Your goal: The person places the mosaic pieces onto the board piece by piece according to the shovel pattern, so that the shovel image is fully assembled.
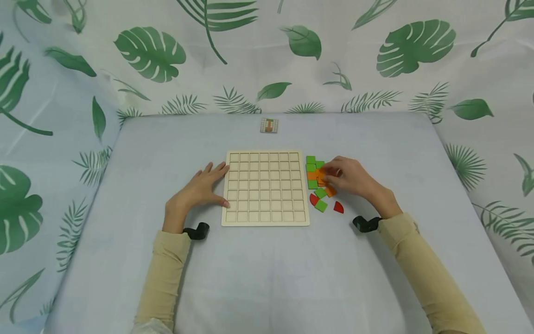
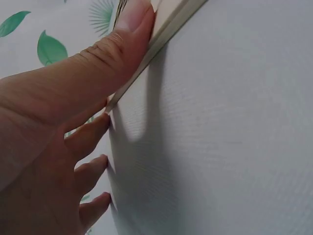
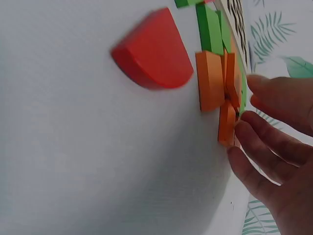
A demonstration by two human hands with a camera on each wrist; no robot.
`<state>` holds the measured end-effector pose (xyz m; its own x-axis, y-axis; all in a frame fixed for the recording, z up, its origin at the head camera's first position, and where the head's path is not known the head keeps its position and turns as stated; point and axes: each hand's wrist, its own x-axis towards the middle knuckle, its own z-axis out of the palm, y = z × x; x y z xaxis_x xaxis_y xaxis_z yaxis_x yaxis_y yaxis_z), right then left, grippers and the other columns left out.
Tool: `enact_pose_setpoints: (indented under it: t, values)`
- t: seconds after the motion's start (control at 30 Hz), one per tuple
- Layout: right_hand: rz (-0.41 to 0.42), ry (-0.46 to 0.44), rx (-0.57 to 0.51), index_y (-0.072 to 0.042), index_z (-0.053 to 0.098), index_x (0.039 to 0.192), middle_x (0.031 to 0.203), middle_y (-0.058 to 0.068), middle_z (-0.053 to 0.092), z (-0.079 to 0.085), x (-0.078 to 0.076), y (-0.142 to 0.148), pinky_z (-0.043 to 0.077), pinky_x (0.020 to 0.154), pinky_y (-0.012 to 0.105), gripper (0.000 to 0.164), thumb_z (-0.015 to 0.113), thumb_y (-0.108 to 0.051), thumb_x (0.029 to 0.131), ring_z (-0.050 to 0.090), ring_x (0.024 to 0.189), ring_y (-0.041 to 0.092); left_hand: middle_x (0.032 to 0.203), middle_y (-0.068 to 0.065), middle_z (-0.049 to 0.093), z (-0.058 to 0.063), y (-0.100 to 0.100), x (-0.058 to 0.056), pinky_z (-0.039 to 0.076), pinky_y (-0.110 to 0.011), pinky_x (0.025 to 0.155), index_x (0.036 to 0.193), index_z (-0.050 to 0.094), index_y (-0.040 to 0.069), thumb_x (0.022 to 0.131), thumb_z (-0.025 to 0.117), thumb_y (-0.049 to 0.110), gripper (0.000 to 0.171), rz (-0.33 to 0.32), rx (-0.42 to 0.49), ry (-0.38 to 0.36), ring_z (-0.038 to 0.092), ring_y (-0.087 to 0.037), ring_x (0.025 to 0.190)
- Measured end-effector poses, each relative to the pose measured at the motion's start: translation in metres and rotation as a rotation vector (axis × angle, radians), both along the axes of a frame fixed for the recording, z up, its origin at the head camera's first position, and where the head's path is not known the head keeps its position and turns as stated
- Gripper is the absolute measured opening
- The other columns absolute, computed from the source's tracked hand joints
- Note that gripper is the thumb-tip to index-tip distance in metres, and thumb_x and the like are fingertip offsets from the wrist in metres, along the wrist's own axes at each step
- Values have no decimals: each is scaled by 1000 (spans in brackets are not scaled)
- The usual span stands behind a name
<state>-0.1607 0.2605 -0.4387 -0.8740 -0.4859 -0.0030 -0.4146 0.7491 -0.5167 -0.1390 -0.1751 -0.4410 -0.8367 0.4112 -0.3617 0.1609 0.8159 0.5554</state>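
Note:
A square wooden grid board [image 1: 266, 223] with bare recessed cells lies on the table. My left hand [image 1: 203, 186] rests at its left edge with fingers spread; the thumb touches the board's side in the left wrist view. My right hand [image 1: 348, 176] is over the small pile right of the board, thumb and fingers bent and apart. Close to its fingertips are orange tiles [image 3: 211, 81], some overlapping. Green tiles [image 1: 321, 206] lie around them, with a red quarter-round piece [image 3: 156, 54] nearer me. The hand partly hides the pile in the head view.
A small patterned card [image 1: 269, 125] lies beyond the board. Another red piece [image 1: 314, 200] sits by the board's right edge among green tiles. The pale tablecloth [image 1: 267, 273] meets a leaf-print backdrop [image 1: 306, 69] behind and at both sides.

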Motion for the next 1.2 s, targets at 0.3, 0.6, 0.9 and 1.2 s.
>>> enact_pose_setpoints:
  t: [0.3, 0.6, 0.9, 1.2]
  values:
    - [-44, -4, 7, 4, 71, 121, 106, 20, 69, -1, -20, 1, 58, 83, 46, 28, 71, -8, 96, 63, 93, 32, 174, -10, 8, -1, -3, -3, 0, -57, 130, 166, 20, 13, 75, 92, 34, 118, 3, -4, -4, -3, -38, 160]
    - [-33, -15, 57, 4, 71, 124, 112, 22, 67, -5, -31, -5, 54, 74, 39, 31, 71, -12, 97, 60, 90, 30, 174, -8, 8, 0, -4, -1, -1, -57, 130, 166, 20, 14, 76, 91, 33, 116, 8, 2, -3, -4, -37, 160]
    - [-79, -66, 61, 3, 73, 116, 113, 22, 64, -5, -31, -7, 51, 77, 39, 25, 71, -12, 96, 55, 91, 31, 174, -8, 9, 3, 1, -1, 0, -57, 130, 166, 21, 13, 76, 91, 33, 116, 9, 1, 1, -3, -38, 160]
    - [-97, -57, 29, 4, 68, 113, 106, 20, 69, -7, -32, -10, 56, 75, 38, 23, 73, -11, 95, 60, 90, 31, 175, -7, 7, 3, 0, -1, -1, -56, 130, 166, 19, 15, 76, 91, 33, 117, 17, -14, -12, -5, -36, 161]
